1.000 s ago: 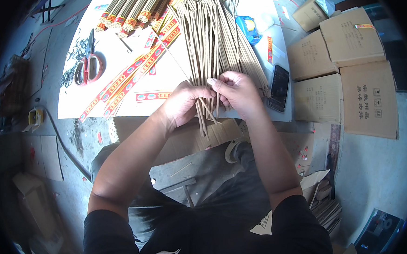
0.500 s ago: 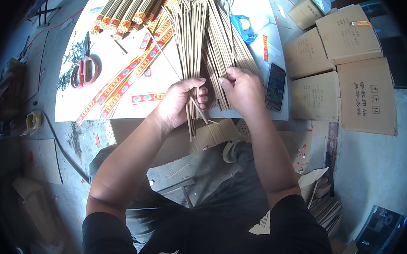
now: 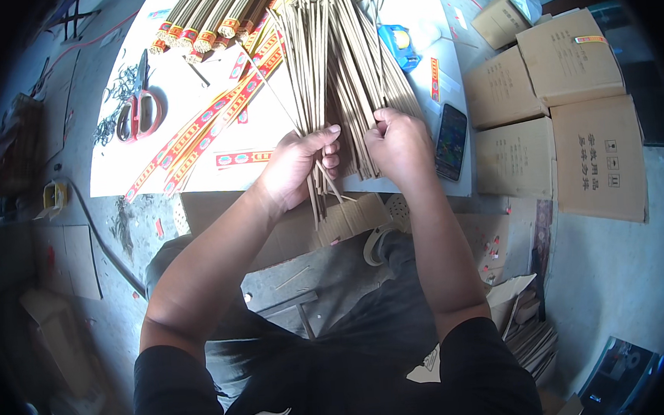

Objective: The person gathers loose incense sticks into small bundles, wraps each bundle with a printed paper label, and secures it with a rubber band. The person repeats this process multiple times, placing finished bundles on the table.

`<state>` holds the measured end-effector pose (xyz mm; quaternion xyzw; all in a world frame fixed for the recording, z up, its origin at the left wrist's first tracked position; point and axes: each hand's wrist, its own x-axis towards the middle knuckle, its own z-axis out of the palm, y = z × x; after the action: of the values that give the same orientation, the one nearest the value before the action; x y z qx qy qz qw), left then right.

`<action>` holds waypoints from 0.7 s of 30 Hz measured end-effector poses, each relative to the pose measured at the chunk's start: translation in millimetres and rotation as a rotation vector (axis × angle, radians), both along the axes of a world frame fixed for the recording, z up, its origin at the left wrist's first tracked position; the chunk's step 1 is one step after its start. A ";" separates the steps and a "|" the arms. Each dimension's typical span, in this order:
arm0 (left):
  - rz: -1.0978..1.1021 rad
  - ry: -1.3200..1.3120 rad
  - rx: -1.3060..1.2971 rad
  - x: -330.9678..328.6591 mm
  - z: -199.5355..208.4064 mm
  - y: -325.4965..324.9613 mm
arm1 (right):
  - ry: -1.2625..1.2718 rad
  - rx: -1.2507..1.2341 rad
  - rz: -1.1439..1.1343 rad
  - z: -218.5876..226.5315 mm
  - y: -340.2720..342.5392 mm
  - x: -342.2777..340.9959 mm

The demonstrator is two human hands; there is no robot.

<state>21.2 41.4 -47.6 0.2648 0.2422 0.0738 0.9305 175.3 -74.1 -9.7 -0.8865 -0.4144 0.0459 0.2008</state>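
My left hand (image 3: 297,166) is closed around a loose bunch of thin brown incense sticks (image 3: 307,72), their lower ends poking out below the fist past the table edge. A few of these sticks cross at a slant. Just to the right lies a wide pile of the same sticks (image 3: 359,84) on the white table (image 3: 200,158). At the pile's near end my right hand (image 3: 402,146) is closed, thumb against forefinger. One long stick (image 3: 380,60) rises from its fingertips; the other fingers are curled out of sight.
Banded stick bundles (image 3: 218,20) lie at the far left, near red-handled scissors (image 3: 139,116), dark rubber bands (image 3: 110,114) and red-yellow paper strips (image 3: 213,127). A phone (image 3: 451,143) and a blue object (image 3: 400,47) lie right of the pile. Cardboard boxes (image 3: 599,161) stand at the right.
The left hand has shifted slightly right with its bunch. My right hand's fingers have curled in more tightly at the pile's near end.
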 end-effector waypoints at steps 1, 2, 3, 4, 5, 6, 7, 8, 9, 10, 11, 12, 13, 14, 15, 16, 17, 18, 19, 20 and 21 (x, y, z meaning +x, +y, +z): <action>-0.002 -0.010 -0.001 -0.2 -1.6 0.2 | 0.020 -0.022 -0.001 2.3 0.5 0.0; -0.004 -0.020 -0.002 -0.3 -3.2 0.5 | 0.018 -0.014 -0.003 2.1 0.8 0.4; 0.000 -0.020 0.002 -0.2 -4.7 0.9 | 0.016 -0.005 -0.004 0.9 1.0 1.0; 0.002 -0.021 0.005 0.5 -5.6 1.0 | 0.014 0.003 -0.007 -0.9 0.5 2.2; 0.004 -0.022 0.008 0.7 -6.3 1.1 | 0.015 0.020 0.007 -4.9 -0.6 4.9; 0.009 -0.027 -0.002 0.4 -7.0 1.1 | 0.017 0.037 0.021 -10.4 -2.0 8.5; 0.013 -0.033 -0.013 0.2 -7.0 1.1 | 0.018 0.053 0.034 -10.5 -2.0 9.5; 0.018 -0.039 -0.025 0.0 -6.9 1.0 | 0.125 0.081 0.011 -9.5 -2.3 10.7; 0.027 -0.035 -0.002 0.2 -6.7 0.7 | 0.232 0.109 -0.011 -7.6 -2.2 11.7; 0.035 -0.031 0.020 0.9 -5.2 0.1 | 0.338 0.137 -0.033 -5.4 -1.9 12.4; 0.045 -0.027 0.043 1.5 -3.6 -0.4 | 0.493 0.195 -0.040 -6.6 -2.9 14.8; 0.047 -0.026 0.035 2.2 -1.9 -0.9 | 0.648 0.253 -0.046 -9.4 -4.3 18.0; 0.050 -0.021 0.029 2.1 -0.5 -1.3 | 0.807 0.312 -0.052 -7.5 -2.1 15.9; 0.053 -0.017 0.023 1.7 0.3 -1.3 | 0.934 0.333 -0.047 -4.3 -3.2 12.3; 0.047 -0.011 0.025 0.9 0.2 -1.1 | 0.973 0.308 -0.037 -0.8 -2.9 7.8; 0.038 -0.006 0.029 0.8 0.7 -0.7 | 1.010 0.286 -0.028 2.9 -2.4 3.8; 0.029 -0.001 0.033 0.7 1.0 -0.2 | 1.047 0.263 -0.020 4.9 -1.6 0.6; 0.020 -0.004 0.000 -0.2 1.0 0.8 | 1.091 0.238 0.008 5.3 -0.6 -1.8; 0.020 -0.005 0.007 -0.2 0.9 0.7 | 1.084 0.236 0.012 3.9 -0.4 -2.1; 0.020 -0.006 0.014 -0.3 0.8 0.4 | 1.077 0.234 0.017 1.4 -0.5 -2.0; 0.019 -0.008 0.022 -0.1 0.7 0.0 | 1.070 0.233 0.020 0.0 -0.4 -2.4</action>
<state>21.1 41.5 -46.9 0.2722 0.2404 0.0863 0.9277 172.9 -74.5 -9.7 -0.7072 -0.2653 0.4462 0.4800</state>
